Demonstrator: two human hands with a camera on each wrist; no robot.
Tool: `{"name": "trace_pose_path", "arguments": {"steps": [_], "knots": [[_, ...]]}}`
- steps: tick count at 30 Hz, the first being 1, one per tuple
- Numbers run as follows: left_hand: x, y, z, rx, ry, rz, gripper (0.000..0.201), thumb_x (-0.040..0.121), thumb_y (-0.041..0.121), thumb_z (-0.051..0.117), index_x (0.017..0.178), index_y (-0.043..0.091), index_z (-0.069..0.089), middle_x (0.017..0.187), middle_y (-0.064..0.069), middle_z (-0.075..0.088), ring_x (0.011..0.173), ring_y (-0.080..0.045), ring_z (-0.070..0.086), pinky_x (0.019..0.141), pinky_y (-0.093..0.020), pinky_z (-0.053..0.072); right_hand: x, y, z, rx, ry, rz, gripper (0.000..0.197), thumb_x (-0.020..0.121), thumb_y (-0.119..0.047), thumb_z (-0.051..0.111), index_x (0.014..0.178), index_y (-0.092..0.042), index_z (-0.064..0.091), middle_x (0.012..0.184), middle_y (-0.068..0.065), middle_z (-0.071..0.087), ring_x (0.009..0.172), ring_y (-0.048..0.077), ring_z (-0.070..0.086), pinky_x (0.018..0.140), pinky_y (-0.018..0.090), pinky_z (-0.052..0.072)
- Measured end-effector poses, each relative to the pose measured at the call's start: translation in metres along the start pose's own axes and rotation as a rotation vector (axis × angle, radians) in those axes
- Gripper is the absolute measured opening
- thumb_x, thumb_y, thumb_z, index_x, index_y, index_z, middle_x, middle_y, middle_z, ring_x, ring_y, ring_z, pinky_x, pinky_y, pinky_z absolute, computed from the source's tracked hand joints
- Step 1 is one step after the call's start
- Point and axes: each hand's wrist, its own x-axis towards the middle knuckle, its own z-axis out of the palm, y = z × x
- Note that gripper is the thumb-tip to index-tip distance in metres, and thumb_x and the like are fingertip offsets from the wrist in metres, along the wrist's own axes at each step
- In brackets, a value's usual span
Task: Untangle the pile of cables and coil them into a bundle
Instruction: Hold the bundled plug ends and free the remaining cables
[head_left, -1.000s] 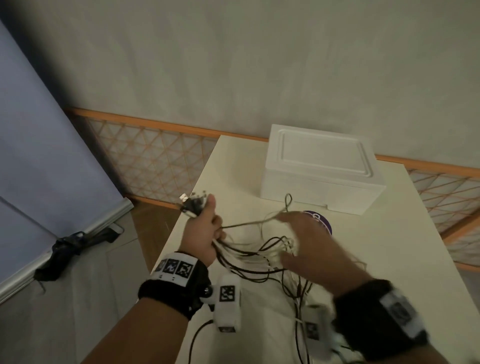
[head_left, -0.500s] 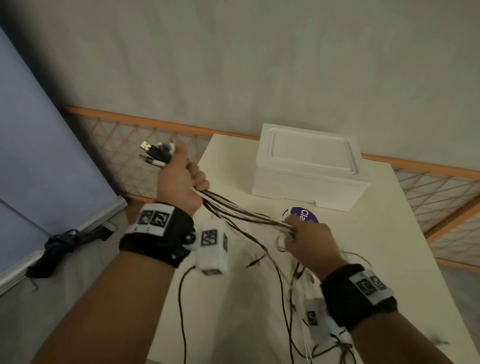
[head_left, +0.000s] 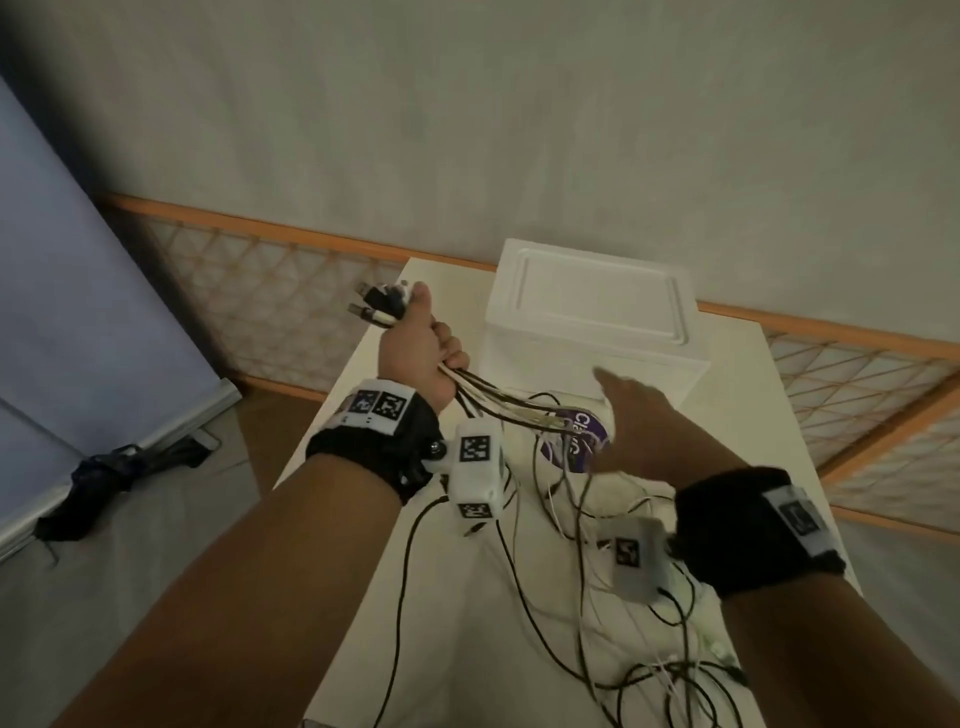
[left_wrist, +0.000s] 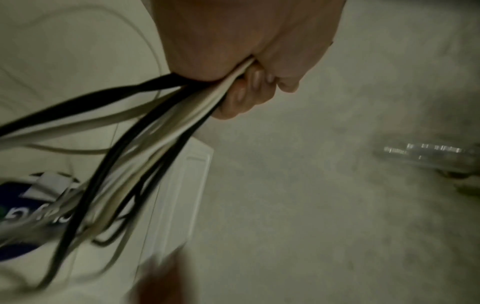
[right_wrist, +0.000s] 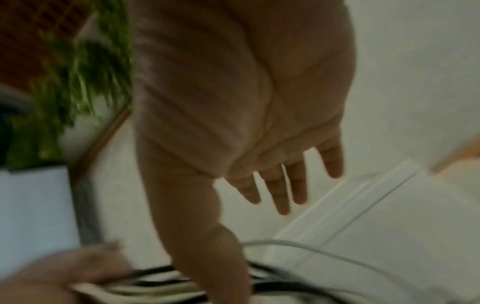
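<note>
My left hand is raised over the table's left edge and grips a bunch of black and white cables, with their plugs sticking out above the fist. The left wrist view shows the fist closed round the strands. From there the cables run down to the right into a loose tangle on the table. My right hand hovers over the strands with fingers straight and spread, holding nothing; its thumb reaches down by the cables.
A white foam box stands at the back of the white table. A purple round label lies in front of it, under the cables. The floor drops away left of the table; a dark object lies there.
My right hand has let go of the strands it was gripping and opened, moving towards the foam box. The left hand still holds the plug ends up.
</note>
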Motion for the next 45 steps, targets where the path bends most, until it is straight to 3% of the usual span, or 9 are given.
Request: {"name": "trace_pose_path", "arguments": {"steps": [4, 11, 22, 25, 28, 35, 39, 42, 45], "knots": [[-0.007, -0.022, 0.024, 0.030, -0.120, -0.033, 0.041, 0.093, 0.040, 0.058, 0.063, 0.019, 0.041, 0.045, 0.005, 0.027, 0.037, -0.010, 0.025, 0.038, -0.020, 0.026, 0.016, -0.066, 0.003, 0.408, 0.106, -0.190, 0.099, 0.071, -0.028, 0.080, 0.148, -0.024, 0.019, 0.143, 0.001, 0.044, 0.131, 0.018, 0.040, 0.108, 0.033, 0.033], [0.004, 0.010, 0.017, 0.045, -0.060, -0.024, 0.043, 0.091, 0.043, 0.060, 0.062, 0.020, 0.037, 0.047, 0.006, 0.028, 0.035, -0.009, 0.023, 0.037, -0.020, 0.020, 0.021, -0.037, 0.042, 0.144, 0.174, -0.157, 0.015, 0.081, -0.022, 0.056, 0.095, -0.026, 0.051, 0.082, 0.004, 0.062, 0.083, 0.031, 0.061, 0.069, 0.036, 0.049], [0.032, 0.039, -0.058, -0.003, 0.240, -0.001, 0.049, 0.093, 0.046, 0.055, 0.061, 0.016, 0.034, 0.046, 0.004, 0.026, 0.037, -0.011, 0.024, 0.038, -0.021, 0.027, 0.018, 0.035, -0.025, -0.287, 0.247, 0.029, 0.012, 0.080, -0.037, 0.057, 0.076, -0.028, 0.051, 0.067, -0.009, 0.052, 0.073, 0.018, 0.057, 0.064, 0.031, 0.047], [0.028, 0.021, -0.061, 0.061, 0.266, -0.037, 0.046, 0.092, 0.049, 0.055, 0.065, 0.014, 0.041, 0.049, 0.002, 0.031, 0.041, -0.013, 0.033, 0.045, -0.026, 0.039, 0.024, 0.032, -0.032, -0.446, 0.073, 0.047, 0.045, 0.070, -0.050, 0.070, 0.108, -0.033, 0.054, 0.104, -0.005, 0.063, 0.103, 0.021, 0.059, 0.086, 0.036, 0.046], [0.020, -0.001, -0.056, -0.020, 0.172, -0.061, 0.034, 0.089, 0.043, 0.062, 0.074, 0.015, 0.050, 0.051, 0.004, 0.032, 0.044, -0.011, 0.033, 0.049, -0.026, 0.039, 0.024, -0.001, -0.029, -0.262, -0.115, -0.035, 0.117, 0.057, -0.060, 0.080, 0.149, -0.022, 0.020, 0.153, 0.005, 0.030, 0.140, 0.024, 0.027, 0.116, 0.042, 0.019], [-0.013, -0.025, -0.030, 0.172, -0.108, -0.002, 0.047, 0.090, 0.036, 0.063, 0.054, 0.017, 0.039, 0.044, 0.002, 0.033, 0.040, -0.013, 0.036, 0.051, -0.027, 0.039, 0.024, -0.104, 0.042, 0.176, -0.047, -0.286, 0.067, 0.079, -0.029, 0.070, 0.134, -0.016, 0.034, 0.121, 0.010, 0.060, 0.109, 0.029, 0.059, 0.089, 0.039, 0.048], [-0.013, -0.020, -0.047, 0.516, -0.112, 0.184, 0.039, 0.086, 0.018, 0.069, 0.056, 0.015, 0.045, 0.044, 0.001, 0.040, 0.044, -0.015, 0.041, 0.057, -0.030, 0.043, 0.021, -0.083, 0.036, 0.346, -0.168, -0.335, 0.083, 0.074, -0.022, 0.068, 0.145, -0.020, 0.026, 0.138, 0.002, 0.049, 0.126, 0.017, 0.047, 0.095, 0.022, 0.042], [-0.014, -0.028, -0.058, 0.774, -0.175, 0.210, 0.023, 0.082, 0.006, 0.069, 0.065, 0.006, 0.053, 0.055, -0.003, 0.049, 0.053, -0.017, 0.048, 0.058, -0.029, 0.047, 0.019, -0.093, 0.012, 0.837, 0.106, -0.448, 0.069, 0.075, -0.017, 0.058, 0.140, -0.023, 0.036, 0.141, -0.008, 0.043, 0.129, 0.005, 0.041, 0.099, 0.011, 0.036], [-0.022, -0.035, -0.055, 1.096, -0.342, 0.201, 0.008, 0.084, 0.010, 0.064, 0.082, 0.002, 0.062, 0.073, -0.011, 0.064, 0.063, -0.019, 0.059, 0.061, -0.030, 0.050, 0.027, -0.121, 0.003, 0.451, 0.281, -0.661, 0.041, 0.096, -0.029, 0.052, 0.137, -0.027, 0.046, 0.138, -0.014, 0.045, 0.127, -0.002, 0.039, 0.102, 0.008, 0.028]]}}
